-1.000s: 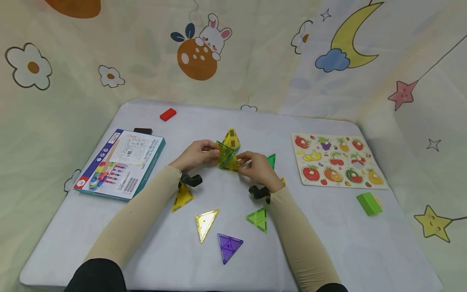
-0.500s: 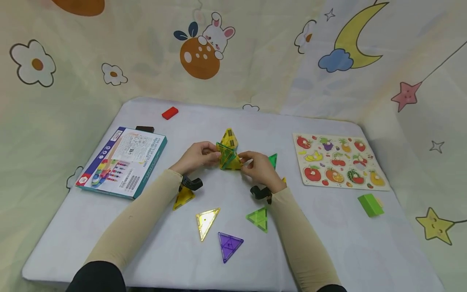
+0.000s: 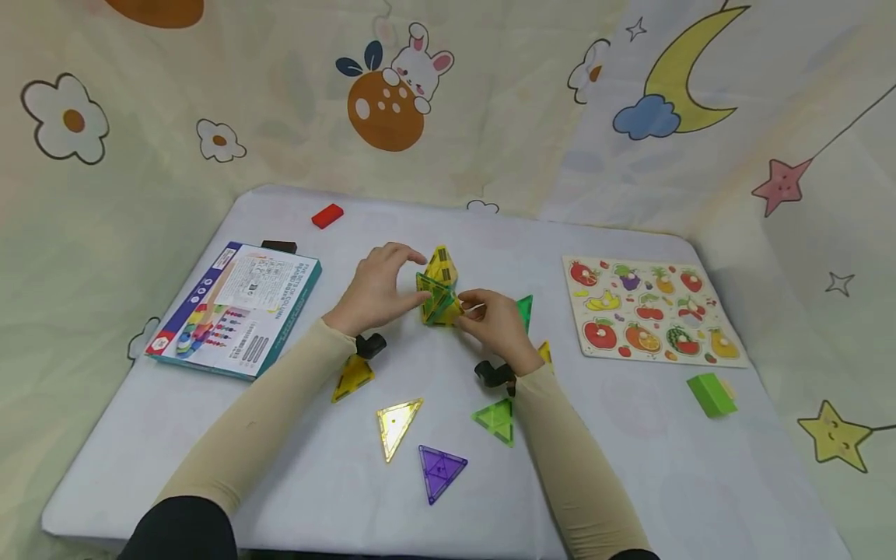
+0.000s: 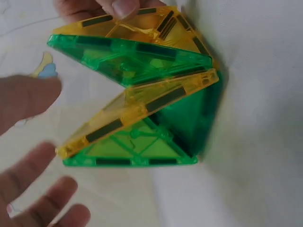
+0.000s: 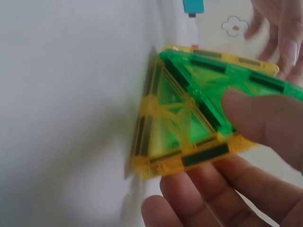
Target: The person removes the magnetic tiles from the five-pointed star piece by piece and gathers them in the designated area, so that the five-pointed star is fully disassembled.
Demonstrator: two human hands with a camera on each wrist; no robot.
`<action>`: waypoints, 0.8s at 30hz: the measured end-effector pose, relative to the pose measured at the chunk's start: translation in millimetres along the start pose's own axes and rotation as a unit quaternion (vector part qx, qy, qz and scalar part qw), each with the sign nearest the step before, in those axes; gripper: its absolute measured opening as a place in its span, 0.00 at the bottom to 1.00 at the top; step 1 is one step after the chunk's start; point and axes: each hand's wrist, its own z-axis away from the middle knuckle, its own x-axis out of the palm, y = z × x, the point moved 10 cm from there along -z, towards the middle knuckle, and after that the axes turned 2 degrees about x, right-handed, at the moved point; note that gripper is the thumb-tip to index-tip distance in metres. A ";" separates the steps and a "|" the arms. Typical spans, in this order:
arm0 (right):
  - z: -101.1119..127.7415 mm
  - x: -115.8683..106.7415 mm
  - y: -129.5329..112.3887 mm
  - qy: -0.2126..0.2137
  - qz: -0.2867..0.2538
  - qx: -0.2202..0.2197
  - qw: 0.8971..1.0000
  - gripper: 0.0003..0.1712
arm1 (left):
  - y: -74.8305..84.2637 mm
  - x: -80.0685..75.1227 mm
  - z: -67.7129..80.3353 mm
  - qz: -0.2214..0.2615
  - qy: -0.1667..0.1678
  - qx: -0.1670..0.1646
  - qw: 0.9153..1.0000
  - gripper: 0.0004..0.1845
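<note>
A structure of see-through yellow and green triangular magnetic tiles (image 3: pixel 439 299) stands on the white table, joined along edges, with a gap between its upper and lower parts in the left wrist view. My right hand (image 3: pixel 495 323) pinches its right side, the thumb (image 5: pixel 265 123) on a green tile (image 5: pixel 208 85) and the fingers below a yellow edge. My left hand (image 3: pixel 378 288) is spread at the structure's left side, thumb and fingers wide apart. The left fingers (image 4: pixel 57 194) are clear of the tiles in the left wrist view.
Loose triangles lie nearer: dark yellow (image 3: pixel 353 379), pale yellow (image 3: pixel 396 424), purple (image 3: pixel 439 470) and light green (image 3: pixel 497 421). A boxed toy (image 3: pixel 238 307) lies left, a fruit puzzle board (image 3: pixel 651 307) right. A green block (image 3: pixel 710 394) and red block (image 3: pixel 327 215) sit farther out.
My left hand has let go of the tile structure and spread its fingers, moving slightly up and left. The right hand keeps its pinch, and the structure stays in place.
</note>
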 end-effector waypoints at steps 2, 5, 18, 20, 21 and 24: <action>0.1 0.7 -0.4 0.009 0.000 0.004 1.000 0.24 | 12.9 8.0 -3.8 -0.020 -0.026 0.045 0.998 0.28; 0.4 2.6 0.9 0.019 -0.002 0.008 1.000 0.23 | 23.9 23.2 -6.6 -0.043 -0.068 0.088 0.993 0.27; 4.5 1.2 -1.9 0.064 -0.012 -0.019 0.998 0.22 | 34.1 40.9 -9.3 -0.064 -0.107 0.132 0.983 0.29; 4.8 -0.1 -2.3 0.069 -0.011 -0.022 0.997 0.21 | 34.2 41.5 -9.8 -0.070 -0.108 0.133 0.983 0.29; 5.0 -0.8 -2.5 0.071 -0.013 -0.023 0.997 0.20 | 34.1 41.6 -10.0 -0.073 -0.108 0.134 0.982 0.29; 5.5 -3.8 -2.7 0.081 -0.010 -0.027 0.996 0.15 | 34.1 41.0 -10.7 -0.079 -0.105 0.136 0.982 0.29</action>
